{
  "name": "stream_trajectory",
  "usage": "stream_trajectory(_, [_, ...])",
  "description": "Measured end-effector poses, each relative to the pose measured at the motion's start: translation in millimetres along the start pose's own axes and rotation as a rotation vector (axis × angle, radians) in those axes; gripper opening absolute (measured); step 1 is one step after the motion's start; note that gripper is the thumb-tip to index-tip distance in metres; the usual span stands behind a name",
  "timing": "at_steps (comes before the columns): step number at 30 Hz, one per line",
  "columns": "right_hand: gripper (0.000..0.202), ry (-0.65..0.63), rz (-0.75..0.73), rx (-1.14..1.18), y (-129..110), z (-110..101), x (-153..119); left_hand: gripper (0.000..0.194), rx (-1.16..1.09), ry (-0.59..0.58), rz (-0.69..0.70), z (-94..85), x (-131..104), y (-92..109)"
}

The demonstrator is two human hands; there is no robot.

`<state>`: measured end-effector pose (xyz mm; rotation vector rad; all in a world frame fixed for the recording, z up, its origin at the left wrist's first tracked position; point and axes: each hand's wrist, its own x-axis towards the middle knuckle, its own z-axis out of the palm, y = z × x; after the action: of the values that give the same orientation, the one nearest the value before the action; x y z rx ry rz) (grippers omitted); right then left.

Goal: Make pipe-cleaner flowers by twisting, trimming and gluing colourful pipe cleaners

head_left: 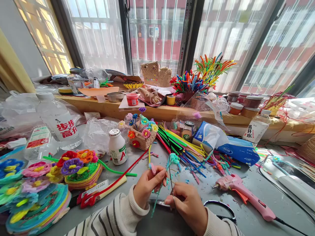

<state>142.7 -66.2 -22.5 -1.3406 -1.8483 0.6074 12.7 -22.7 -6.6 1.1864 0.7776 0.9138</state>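
A small teal pipe-cleaner flower point(174, 158) stands upright above my hands, with its teal stem point(156, 204) running down between them. My left hand point(149, 184) pinches that stem between thumb and fingers. In my right hand point(186, 204), closed with curled fingers, is a thin dark strand point(170, 173) that rises beside the flower. Just beyond my left fingertips lies a pink and yellow piece point(153, 168). Scissors with black handles point(220, 206) rest on the table by my right hand, their blades partly hidden under it.
A pink glue gun point(248, 196) lies at the right. Pipe cleaners point(182, 144), a flower basket point(141, 137), a white bottle point(117, 147) and a blue packet point(238, 149) stand beyond my hands. Flower-topped discs point(39, 209) fill the left. Teal scraps litter the grey table.
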Motion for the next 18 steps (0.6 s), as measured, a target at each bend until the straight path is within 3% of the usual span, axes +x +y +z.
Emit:
stream_trajectory(7, [0.039,0.037,0.164,0.035,4.8,-18.9,9.3,0.021,0.070,0.230,0.214,-18.2,2.6,27.6])
stream_trajectory(10, [0.030,-0.030,0.220,0.031,6.0,-35.6,16.0,0.015,0.349,0.292,0.256,-32.4,3.2,31.3])
stream_trajectory(13, [0.027,-0.113,0.240,-0.026,8.7,-54.9,20.5,0.016,0.575,0.254,0.203,-40.4,3.2,24.9])
stream_trajectory(18, [0.023,-0.293,0.242,-0.246,12.4,-73.4,19.5,0.016,0.600,0.203,0.050,-34.9,5.3,8.0])
